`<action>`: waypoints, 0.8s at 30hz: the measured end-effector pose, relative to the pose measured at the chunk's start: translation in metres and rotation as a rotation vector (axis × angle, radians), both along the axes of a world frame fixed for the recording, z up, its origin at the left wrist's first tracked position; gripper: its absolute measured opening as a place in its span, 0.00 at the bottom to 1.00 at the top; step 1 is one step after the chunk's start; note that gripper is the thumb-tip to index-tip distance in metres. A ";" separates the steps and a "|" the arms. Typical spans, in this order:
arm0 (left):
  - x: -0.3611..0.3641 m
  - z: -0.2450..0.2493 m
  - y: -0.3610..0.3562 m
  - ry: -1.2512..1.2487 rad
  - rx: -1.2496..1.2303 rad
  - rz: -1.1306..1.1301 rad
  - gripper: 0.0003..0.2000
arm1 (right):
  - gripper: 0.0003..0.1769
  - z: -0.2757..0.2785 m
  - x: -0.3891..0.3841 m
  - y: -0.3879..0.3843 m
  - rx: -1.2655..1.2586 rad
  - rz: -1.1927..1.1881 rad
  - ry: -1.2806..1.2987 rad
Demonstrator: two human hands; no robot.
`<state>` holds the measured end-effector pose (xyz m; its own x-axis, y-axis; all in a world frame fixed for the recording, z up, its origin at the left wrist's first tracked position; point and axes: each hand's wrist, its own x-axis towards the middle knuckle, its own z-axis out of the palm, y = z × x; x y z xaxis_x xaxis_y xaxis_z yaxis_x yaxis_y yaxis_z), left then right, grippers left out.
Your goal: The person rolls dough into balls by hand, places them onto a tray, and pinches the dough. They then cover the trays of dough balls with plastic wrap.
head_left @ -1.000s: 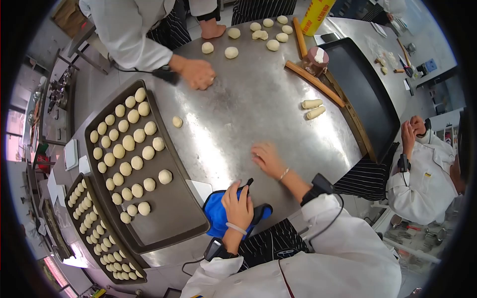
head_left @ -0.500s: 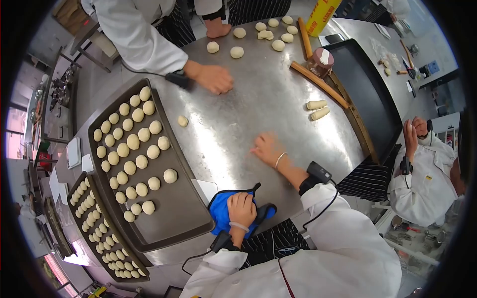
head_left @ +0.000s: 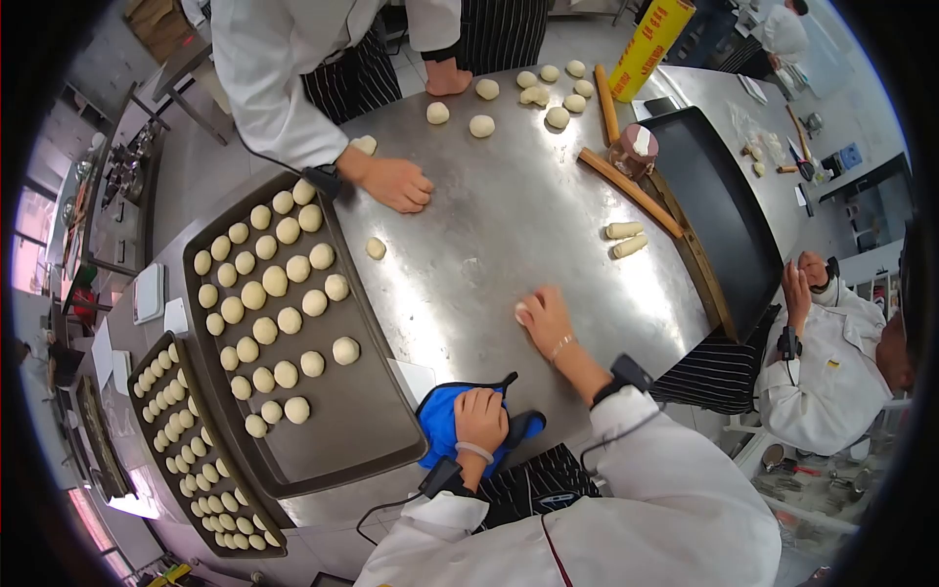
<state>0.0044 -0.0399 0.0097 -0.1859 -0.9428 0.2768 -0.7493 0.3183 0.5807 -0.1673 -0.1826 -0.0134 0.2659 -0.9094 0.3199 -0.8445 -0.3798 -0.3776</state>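
Observation:
My right hand (head_left: 548, 323) is low over the steel table, fingers curled around a dough ball (head_left: 521, 313), of which only a pale bit shows at the fingertips. My left hand (head_left: 482, 421) lies on a folded blue cloth (head_left: 440, 415) at the near table edge, its fingers resting flat over the fabric. Left of that hand is a dark baking tray (head_left: 357, 455) bearing rows of round dough balls. A single dough ball (head_left: 376, 248) sits on the table beside the tray. Two rolled dough pieces (head_left: 626, 240) lie to the right.
Opposite, a co-worker's hand (head_left: 396, 184) is on the table, fingers curled. Several dough pieces (head_left: 481, 125) lie at the far edge. To the right are rolling pins (head_left: 631, 191), a jar (head_left: 634, 149), a yellow box (head_left: 652, 49) and a black tray (head_left: 719, 196). Another filled tray (head_left: 210, 528) stands left.
My right hand has shifted slightly, and its fingers are now curled around dough. The co-worker's hand has moved left, toward the tray. My left hand stays on the cloth.

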 end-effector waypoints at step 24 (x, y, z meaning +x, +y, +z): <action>0.003 0.002 0.001 -0.051 0.040 -0.021 0.09 | 0.24 0.013 0.046 -0.027 -0.095 -0.025 0.172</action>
<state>0.0069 -0.0389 0.0121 -0.2184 -0.9486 0.2289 -0.7720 0.3115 0.5541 -0.1218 -0.2093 -0.0004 0.3018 -0.8842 0.3565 -0.9030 -0.3851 -0.1905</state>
